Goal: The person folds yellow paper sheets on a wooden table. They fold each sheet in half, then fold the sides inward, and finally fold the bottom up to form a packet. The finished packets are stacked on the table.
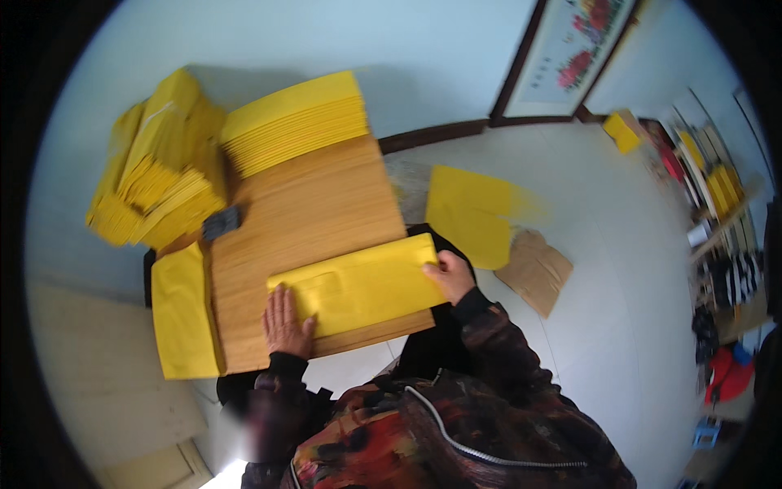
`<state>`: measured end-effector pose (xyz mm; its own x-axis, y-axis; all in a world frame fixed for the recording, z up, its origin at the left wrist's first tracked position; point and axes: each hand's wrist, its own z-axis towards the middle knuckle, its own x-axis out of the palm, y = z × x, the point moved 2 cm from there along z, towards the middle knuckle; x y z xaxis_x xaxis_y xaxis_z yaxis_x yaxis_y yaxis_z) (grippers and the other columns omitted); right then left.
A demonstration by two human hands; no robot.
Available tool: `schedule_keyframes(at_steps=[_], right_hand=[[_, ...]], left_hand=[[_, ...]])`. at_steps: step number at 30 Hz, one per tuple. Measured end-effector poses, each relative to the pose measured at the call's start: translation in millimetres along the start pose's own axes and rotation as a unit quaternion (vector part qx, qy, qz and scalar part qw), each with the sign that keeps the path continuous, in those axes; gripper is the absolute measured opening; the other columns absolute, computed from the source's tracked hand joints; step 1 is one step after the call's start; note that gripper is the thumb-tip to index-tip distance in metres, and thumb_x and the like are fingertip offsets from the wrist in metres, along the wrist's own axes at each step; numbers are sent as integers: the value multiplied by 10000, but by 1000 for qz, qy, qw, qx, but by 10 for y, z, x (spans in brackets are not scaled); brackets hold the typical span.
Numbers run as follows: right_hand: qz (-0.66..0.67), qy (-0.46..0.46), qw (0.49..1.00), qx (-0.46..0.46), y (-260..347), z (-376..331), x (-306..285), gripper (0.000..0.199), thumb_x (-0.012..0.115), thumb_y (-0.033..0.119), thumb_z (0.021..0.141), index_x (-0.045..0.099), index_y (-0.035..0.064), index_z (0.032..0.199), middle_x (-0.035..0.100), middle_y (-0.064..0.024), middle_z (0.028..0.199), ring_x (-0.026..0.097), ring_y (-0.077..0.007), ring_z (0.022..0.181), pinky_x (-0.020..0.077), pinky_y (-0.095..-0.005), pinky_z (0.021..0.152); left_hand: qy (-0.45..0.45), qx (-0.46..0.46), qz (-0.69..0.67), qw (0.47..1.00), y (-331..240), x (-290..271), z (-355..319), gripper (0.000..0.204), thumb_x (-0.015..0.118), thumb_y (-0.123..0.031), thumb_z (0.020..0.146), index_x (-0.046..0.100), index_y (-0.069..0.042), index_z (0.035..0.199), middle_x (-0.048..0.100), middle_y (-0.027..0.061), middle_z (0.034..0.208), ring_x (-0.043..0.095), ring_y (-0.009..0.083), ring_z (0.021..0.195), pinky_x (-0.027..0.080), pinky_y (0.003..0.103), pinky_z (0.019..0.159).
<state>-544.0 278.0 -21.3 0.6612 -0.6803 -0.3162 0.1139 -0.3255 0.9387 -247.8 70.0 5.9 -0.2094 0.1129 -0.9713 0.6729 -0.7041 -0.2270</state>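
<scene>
Flat yellow envelope (358,285) on the board; yellow envelope stacks (293,122) behind.

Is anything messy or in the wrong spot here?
Yes. One yellow sheet and a brown cardboard piece lie on the floor, away from the board. The yellow pile at the far left has slumped unevenly.
</scene>
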Motion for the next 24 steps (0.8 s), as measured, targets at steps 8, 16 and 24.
schedule_keyframes(at_steps=[8, 16, 24], right_hand=[[445, 67, 892, 50, -214, -48, 2, 385, 454, 413, 995, 577, 51, 1038, 617, -60, 873, 582, -152, 792, 475, -307, 750], [618, 109, 771, 109, -305, -19, -79, 517, 360, 498, 1002, 534, 28, 1129, 637, -101, 989, 621, -218, 894, 510, -366, 811], [592, 88, 792, 125, -276, -12, -59, 495, 374, 467, 1008, 537, 14, 1127, 624, -121, 1066, 618, -225, 928, 507, -371, 856]], left_hand=[[19, -2, 18, 1000, 30, 9, 5, 768, 604, -338, 839, 264, -106, 1488, 215, 77, 1570, 189, 280, 1446, 154, 472, 1155], [21, -2, 26, 999, 34, 16, -4, 768, 589, -392, 854, 264, -104, 1488, 218, 79, 1570, 201, 290, 1440, 161, 476, 1151], [30, -3, 6, 1000, -15, -49, -10, 753, 569, -315, 861, 235, -97, 1500, 204, 95, 1573, 183, 308, 1444, 147, 471, 1155]])
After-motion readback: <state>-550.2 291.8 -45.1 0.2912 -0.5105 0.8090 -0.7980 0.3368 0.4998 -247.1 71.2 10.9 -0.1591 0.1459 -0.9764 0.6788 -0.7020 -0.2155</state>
